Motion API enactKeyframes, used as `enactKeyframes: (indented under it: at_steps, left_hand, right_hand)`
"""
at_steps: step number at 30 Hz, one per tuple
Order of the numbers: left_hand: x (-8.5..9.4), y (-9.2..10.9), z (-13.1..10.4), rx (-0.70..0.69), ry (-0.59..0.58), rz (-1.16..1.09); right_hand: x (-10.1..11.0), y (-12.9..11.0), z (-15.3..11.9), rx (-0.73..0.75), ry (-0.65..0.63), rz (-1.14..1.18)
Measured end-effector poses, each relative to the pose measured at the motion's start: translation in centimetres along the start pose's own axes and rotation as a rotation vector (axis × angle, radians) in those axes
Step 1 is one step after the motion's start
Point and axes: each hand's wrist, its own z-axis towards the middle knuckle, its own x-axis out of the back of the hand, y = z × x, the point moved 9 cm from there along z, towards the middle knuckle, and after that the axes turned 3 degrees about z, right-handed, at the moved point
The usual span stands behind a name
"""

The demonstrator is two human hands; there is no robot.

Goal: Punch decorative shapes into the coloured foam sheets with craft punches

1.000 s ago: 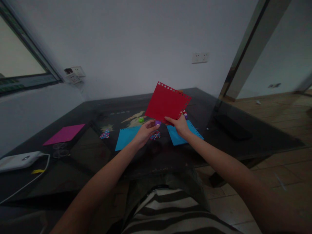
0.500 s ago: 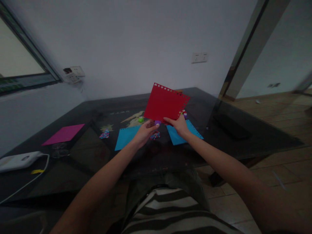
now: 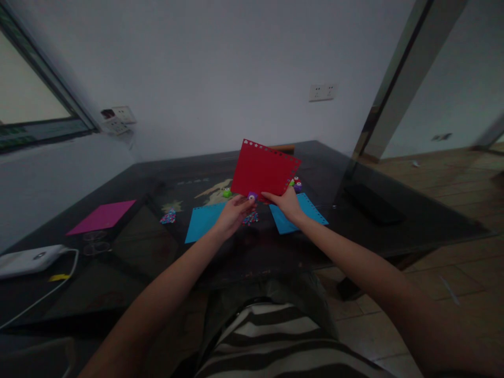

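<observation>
My right hand [image 3: 288, 203] grips a sheet of red paper [image 3: 263, 168] by its lower right part, thumb on the near face. Small shaped holes run along the paper's top and right edges. In my left hand [image 3: 231, 216] is a small purple craft punch [image 3: 252, 196], held between thumb and fingers at the paper's lower edge. Whether the paper sits inside the punch's slot I cannot tell. Beneath my hands lies a pile of small colourful paper cutouts [image 3: 251, 218]. Blue sheets with punched edges lie either side, a left one [image 3: 202, 226] and a right one [image 3: 285, 223].
On the dark table [image 3: 157, 278] are a green punch [image 3: 227, 192], several more punches [image 3: 297, 185], another cutout pile [image 3: 168, 216], a magenta sheet [image 3: 103, 216], glasses [image 3: 96, 244], a white device with a cable [image 3: 33, 261] and a black flat object [image 3: 374, 203]. A wall rises behind.
The red paper has come down slightly and to the left with my right hand. The purple punch in my left hand has turned and shows more clearly.
</observation>
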Motion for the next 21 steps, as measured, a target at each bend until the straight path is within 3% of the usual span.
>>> enactKeyframes:
  at_steps: [21]
  left_hand:
    - [0.54,-0.43,0.31,0.018,0.032,0.090]
  right_hand:
    - [-0.39,0.96,0.02,-0.031,-0.055,-0.010]
